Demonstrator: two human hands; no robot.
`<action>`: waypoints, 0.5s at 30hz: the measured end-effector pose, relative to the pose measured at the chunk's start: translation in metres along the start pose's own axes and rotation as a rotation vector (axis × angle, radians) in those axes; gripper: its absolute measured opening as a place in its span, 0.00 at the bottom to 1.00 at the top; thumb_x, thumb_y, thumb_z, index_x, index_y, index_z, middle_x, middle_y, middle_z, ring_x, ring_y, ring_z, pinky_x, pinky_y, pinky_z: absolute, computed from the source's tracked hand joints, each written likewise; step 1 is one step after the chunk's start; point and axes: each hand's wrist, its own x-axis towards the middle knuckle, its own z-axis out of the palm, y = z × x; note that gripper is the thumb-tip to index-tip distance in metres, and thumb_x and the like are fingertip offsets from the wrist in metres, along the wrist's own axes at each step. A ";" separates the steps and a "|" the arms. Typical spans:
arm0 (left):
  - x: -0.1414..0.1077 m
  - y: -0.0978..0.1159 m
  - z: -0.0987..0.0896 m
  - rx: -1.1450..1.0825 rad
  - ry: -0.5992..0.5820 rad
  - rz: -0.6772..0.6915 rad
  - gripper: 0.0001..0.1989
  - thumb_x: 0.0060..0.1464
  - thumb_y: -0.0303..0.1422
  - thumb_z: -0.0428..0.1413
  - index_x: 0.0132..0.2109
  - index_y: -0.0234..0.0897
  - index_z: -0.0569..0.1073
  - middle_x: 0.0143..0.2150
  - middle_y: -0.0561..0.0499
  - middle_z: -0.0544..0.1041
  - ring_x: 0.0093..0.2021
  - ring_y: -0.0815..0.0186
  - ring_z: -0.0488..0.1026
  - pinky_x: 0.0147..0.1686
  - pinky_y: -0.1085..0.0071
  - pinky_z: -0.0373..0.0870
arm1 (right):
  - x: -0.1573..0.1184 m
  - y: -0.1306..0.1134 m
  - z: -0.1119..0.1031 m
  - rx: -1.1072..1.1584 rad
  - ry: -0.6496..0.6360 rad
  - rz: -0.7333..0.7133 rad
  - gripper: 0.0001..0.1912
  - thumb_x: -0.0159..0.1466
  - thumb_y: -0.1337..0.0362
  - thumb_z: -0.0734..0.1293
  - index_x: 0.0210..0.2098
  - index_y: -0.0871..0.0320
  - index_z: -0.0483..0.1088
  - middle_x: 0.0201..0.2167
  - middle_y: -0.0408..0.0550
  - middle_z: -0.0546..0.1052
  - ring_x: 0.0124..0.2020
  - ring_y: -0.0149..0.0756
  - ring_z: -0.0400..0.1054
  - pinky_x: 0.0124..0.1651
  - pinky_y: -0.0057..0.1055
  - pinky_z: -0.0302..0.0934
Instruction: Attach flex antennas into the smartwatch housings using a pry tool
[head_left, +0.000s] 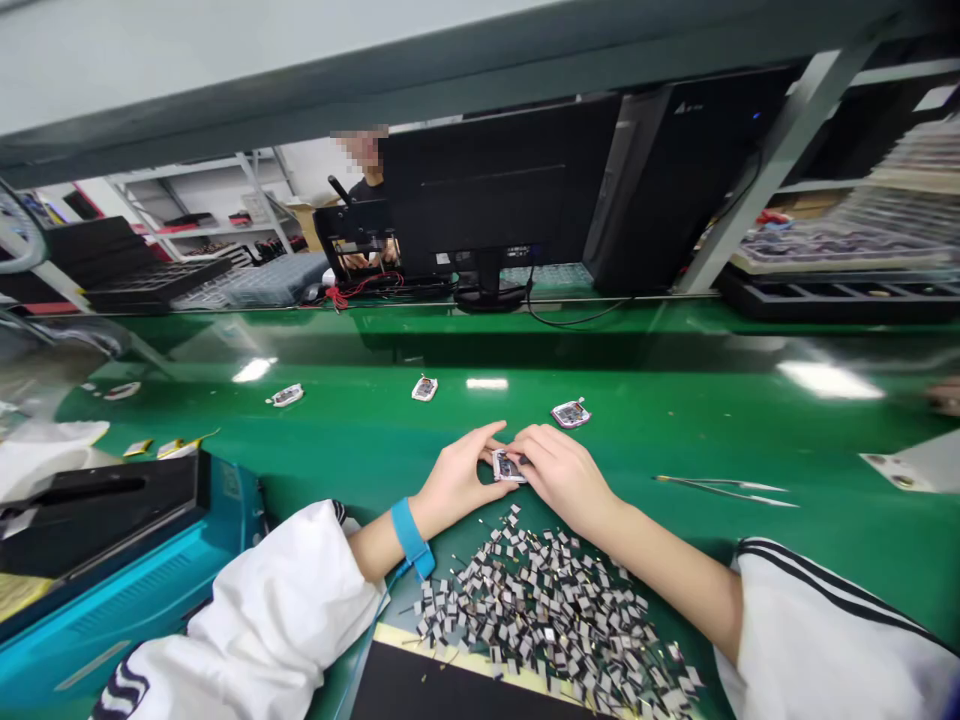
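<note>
My left hand (pixel 465 472) curves round the left side of a small white-framed device (pixel 508 466) with a bare circuit board, thumb at its near edge. My right hand (pixel 564 475) is closed over its right side, fingertips bunched together; a dark bit shows at them, too small to name. Just below both hands spreads a heap of small grey square parts with short black leads (pixel 540 600). Beyond the hands lie similar open devices, one with a purplish rim (pixel 571 413) and a white one (pixel 424 388).
Metal tweezers (pixel 724 488) lie at the right. A blue-and-black case (pixel 150 590) stands at the left, a black mat (pixel 442 690) in front. At the back are a monitor (pixel 502 190), a computer tower (pixel 690 180) and stacked trays (pixel 847 250). Another person stands behind the monitor.
</note>
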 end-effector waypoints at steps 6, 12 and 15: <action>0.002 0.001 -0.001 -0.172 0.009 -0.069 0.33 0.39 0.30 0.63 0.53 0.34 0.59 0.39 0.49 0.73 0.37 0.68 0.73 0.42 0.70 0.73 | 0.001 0.009 0.008 0.213 0.049 0.105 0.04 0.59 0.69 0.62 0.31 0.61 0.68 0.28 0.46 0.69 0.31 0.30 0.63 0.34 0.27 0.62; 0.001 0.000 -0.001 -0.224 -0.014 -0.099 0.33 0.38 0.30 0.63 0.52 0.34 0.61 0.39 0.49 0.73 0.38 0.67 0.73 0.43 0.69 0.73 | 0.000 0.012 0.014 0.289 0.031 0.176 0.06 0.59 0.68 0.62 0.26 0.61 0.68 0.24 0.44 0.67 0.26 0.27 0.62 0.27 0.23 0.60; 0.000 -0.001 0.000 -0.216 -0.034 -0.108 0.32 0.37 0.29 0.63 0.51 0.35 0.62 0.39 0.49 0.73 0.38 0.67 0.73 0.44 0.68 0.72 | -0.002 0.012 0.015 0.237 -0.003 0.153 0.08 0.58 0.67 0.62 0.23 0.61 0.66 0.24 0.44 0.67 0.27 0.29 0.61 0.29 0.25 0.59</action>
